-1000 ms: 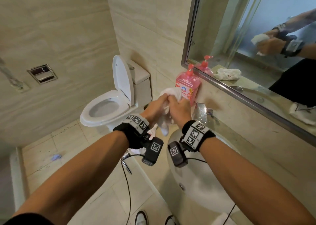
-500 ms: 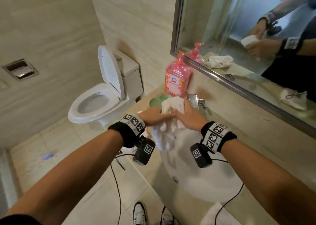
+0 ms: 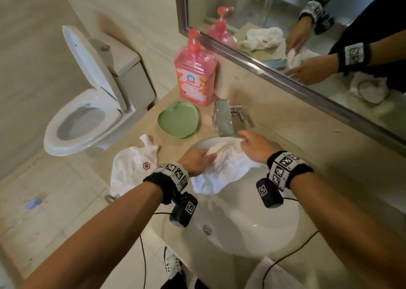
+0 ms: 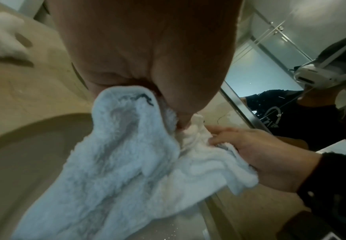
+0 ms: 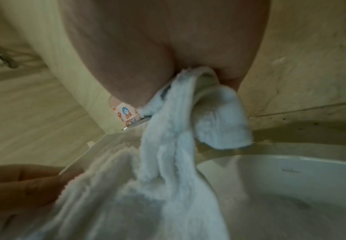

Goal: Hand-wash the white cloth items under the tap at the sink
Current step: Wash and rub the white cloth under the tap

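I grip the white towel [image 3: 222, 168] with my left hand [image 3: 195, 160] and right hand [image 3: 256, 144]. It hangs over the sink's [image 3: 274, 227] back rim, below the tap [image 3: 223, 118].

Dim warm indoor light, soft shadows; wrist views blurry w/ heavy wide-angle edge distortion.

Bare forearms are seen, each wrapped in a black wristband [image 3: 289, 169] covered with white square-code tags. A small black camera block [image 3: 184, 209] with its own tag is slung under each wrist, thin black cables trailing off. White sneakers [image 3: 172, 264] with black laces are worn.
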